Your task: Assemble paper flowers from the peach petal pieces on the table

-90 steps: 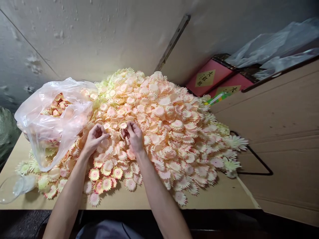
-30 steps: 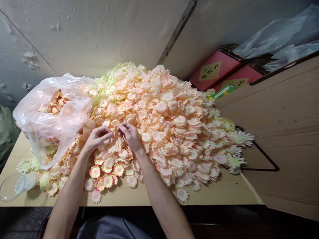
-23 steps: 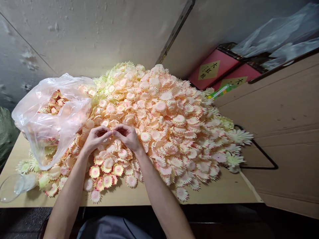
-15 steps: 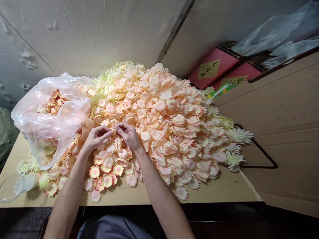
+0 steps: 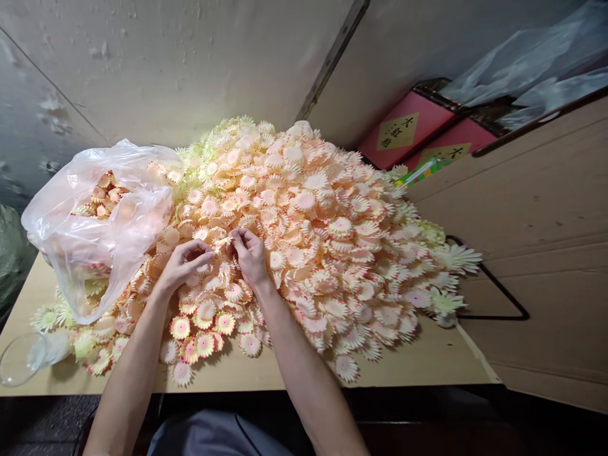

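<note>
The person's right hand is above the front part of a big pile of flower pieces. Its thumb and index finger pinch one small pale flower piece, which points toward the other hand. The left hand is just beside it, with the thumb and the index finger curved into a ring and their tips close together. Whether something thin is between these tips, I cannot tell. The two hands are near each other but apart.

The pile covers most of the worktop. Its pieces are mostly pale pink and cream, with toothed edges. Near the front edge, between the two forearms, there is a small group of yellow pieces with red rims. To the left of the pile, a translucent plastic bag sits, and through its opening darker reddish pieces are seen. At the left front corner, a transparent cup seems to lie on its side.

Behind the pile on the right are red boxes with yellow labels, and beside them stands a brown cardboard sheet.
</note>
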A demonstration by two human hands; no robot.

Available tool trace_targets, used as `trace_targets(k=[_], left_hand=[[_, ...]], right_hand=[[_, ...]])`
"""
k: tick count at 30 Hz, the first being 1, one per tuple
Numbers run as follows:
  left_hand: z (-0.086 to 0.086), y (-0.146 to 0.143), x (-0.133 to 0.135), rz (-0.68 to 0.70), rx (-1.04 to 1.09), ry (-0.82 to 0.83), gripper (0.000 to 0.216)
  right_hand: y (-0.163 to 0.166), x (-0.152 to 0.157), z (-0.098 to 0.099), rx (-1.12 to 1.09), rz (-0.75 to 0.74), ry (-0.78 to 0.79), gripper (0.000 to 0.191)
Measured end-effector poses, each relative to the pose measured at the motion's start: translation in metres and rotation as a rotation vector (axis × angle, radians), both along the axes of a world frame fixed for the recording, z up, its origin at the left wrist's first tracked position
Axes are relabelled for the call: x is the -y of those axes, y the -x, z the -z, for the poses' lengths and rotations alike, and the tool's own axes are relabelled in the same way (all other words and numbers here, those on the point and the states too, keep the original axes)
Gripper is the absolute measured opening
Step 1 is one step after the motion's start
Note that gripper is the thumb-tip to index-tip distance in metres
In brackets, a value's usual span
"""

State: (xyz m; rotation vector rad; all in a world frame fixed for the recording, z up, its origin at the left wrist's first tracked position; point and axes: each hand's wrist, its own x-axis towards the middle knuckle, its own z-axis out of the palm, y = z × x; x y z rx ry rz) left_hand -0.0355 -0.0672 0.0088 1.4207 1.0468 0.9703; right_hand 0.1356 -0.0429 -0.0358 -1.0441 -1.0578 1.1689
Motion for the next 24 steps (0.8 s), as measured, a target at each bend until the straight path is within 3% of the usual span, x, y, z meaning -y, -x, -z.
trace_targets(k=[9,13,16,24], left_hand=[[0.004,0.004,0.0,0.021,0.01,0.002,0.03],[0.008,0.011,0.002,-0.109,0.084,0.004,0.03],[0.011,0.012,-0.001,-0.206,0.161,0.004,0.029],[0.013,0.008,-0.006,-0.231,0.207,0.018,0.032]], right_hand=[[0.003,-0.004,-0.001,-0.042,0.14,-0.005,0.037],[-0.009,-0.01,-0.005,-0.082,0.269,-0.01,0.037],[-0.013,-0.008,-0.008,0.024,0.199,-0.061,0.033],[-0.004,0.009,-0.016,0.295,0.115,-0.188,0.033]])
